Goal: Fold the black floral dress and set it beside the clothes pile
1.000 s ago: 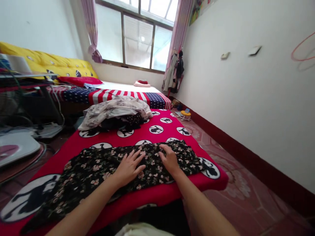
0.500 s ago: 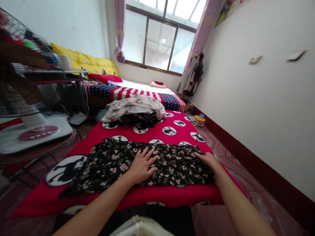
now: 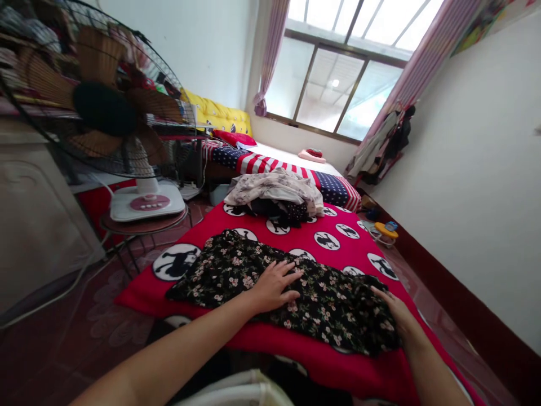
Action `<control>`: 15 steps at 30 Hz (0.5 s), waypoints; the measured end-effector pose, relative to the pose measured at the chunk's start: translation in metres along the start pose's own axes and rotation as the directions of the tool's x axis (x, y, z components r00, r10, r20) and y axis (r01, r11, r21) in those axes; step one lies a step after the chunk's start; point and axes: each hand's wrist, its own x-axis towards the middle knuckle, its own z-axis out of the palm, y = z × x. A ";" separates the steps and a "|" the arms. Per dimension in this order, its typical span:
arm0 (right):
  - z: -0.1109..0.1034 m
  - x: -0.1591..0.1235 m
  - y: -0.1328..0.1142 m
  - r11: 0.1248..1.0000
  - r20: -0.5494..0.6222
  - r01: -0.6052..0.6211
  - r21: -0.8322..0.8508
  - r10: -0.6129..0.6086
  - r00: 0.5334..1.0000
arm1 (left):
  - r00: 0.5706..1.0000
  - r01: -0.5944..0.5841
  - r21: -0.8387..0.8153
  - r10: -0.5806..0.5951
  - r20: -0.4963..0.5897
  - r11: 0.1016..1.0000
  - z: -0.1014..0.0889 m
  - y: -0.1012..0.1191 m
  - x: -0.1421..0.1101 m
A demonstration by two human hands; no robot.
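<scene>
A black garment with small pink flowers lies folded into a long strip across a red cloth printed with white circles and black figures. My left hand rests flat on the middle of the garment, fingers spread. At the garment's right end is my right hand, its thumb on top of the fabric and its other fingers mostly hidden; it is closed on the bunched edge. Beyond the garment sits a heap of clothes, whitish on top and black beneath.
A standing fan is on a round stool at left. Behind the heap is a bed with a stars-and-stripes cover. Clothes hang by the right wall, near a small yellow stool. A pale curved object is at the bottom.
The view has turned left and tilted, bringing the whole fan into sight. The garment's right end is more bunched under my right hand. My left hand stays flat on the fabric.
</scene>
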 end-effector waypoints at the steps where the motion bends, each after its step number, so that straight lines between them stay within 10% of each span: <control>1: 0.010 -0.003 -0.007 1.000 0.008 -0.015 0.027 0.015 1.000 | 0.999 0.021 -0.098 -0.025 -0.041 0.995 -0.006 -0.001 0.001; 7: 0.108 -0.047 -0.044 0.986 0.261 -0.041 0.159 -0.002 0.965 | 0.915 0.166 -0.638 -0.359 -0.185 0.752 -0.080 -0.025 0.000; 15: 0.272 -0.115 -0.037 0.955 0.556 -0.031 0.294 -0.145 0.819 | 0.704 0.219 -0.843 -0.678 -0.212 0.492 -0.174 -0.069 -0.056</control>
